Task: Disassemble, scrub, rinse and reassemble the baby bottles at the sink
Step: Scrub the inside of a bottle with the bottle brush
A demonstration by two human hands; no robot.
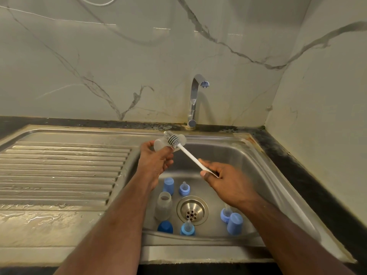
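Over the sink (264, 155), the left hand (154, 161) grips a clear baby bottle (158, 144) while the right hand (224, 178) pinches the bottle brush (187, 153) handle, bristles against the bottle.

A chrome tap (193, 100) with a blue-tipped spout rises from the back ledge, beyond the left hand (155, 161) and a little to its right, against a pale wall (119, 56) veined like marble with brownish stains along its foot. To the left of that hand spreads a ribbed steel draining board (59, 167), wet, with water pooled on its near edge. A mottled black countertop (297, 155) runs beyond and right of the right hand (224, 177), and a thin white cable (95, 2) loops high on the wall.
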